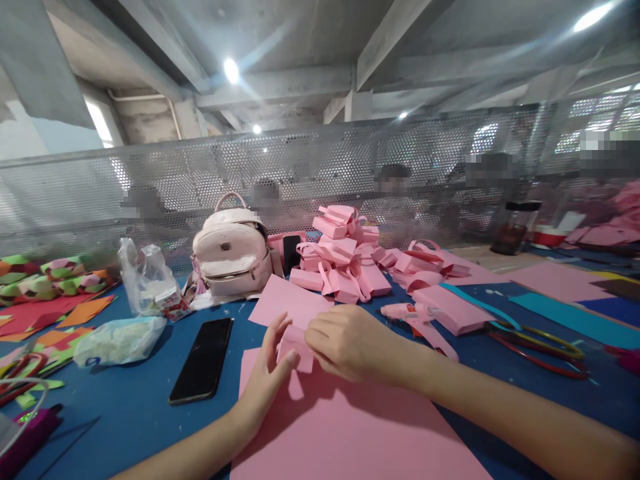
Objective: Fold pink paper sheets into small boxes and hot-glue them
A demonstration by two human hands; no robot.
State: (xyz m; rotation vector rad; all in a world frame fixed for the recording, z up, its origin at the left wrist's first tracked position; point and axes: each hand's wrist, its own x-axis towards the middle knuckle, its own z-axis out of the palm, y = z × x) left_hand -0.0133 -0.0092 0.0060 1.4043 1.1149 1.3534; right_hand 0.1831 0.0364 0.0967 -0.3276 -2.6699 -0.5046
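Note:
Both hands meet over a large sheet of pink paper (pixel 360 427) on the blue table. A small folded piece of pink paper (pixel 295 348) stands between them. Its left side is held by my left hand (pixel 267 363), thumb in front and fingers behind. My right hand (pixel 345 340) is closed at the piece's right edge, its fingertips partly hidden behind the knuckles. Another pink sheet (pixel 285 301) lies just beyond the hands. To the right of my right hand rests a pink glue gun (pixel 415 317), near a folded pink paper box (pixel 453 308).
Farther back are a heap of pink paper boxes (pixel 345 257) and a pale backpack (pixel 231 253). A black phone (pixel 201 360) and a tissue pack (pixel 120 340) lie left. Scissors (pixel 540 347) and a turquoise strip (pixel 575 320) lie right. A perforated metal screen (pixel 310 167) borders the table.

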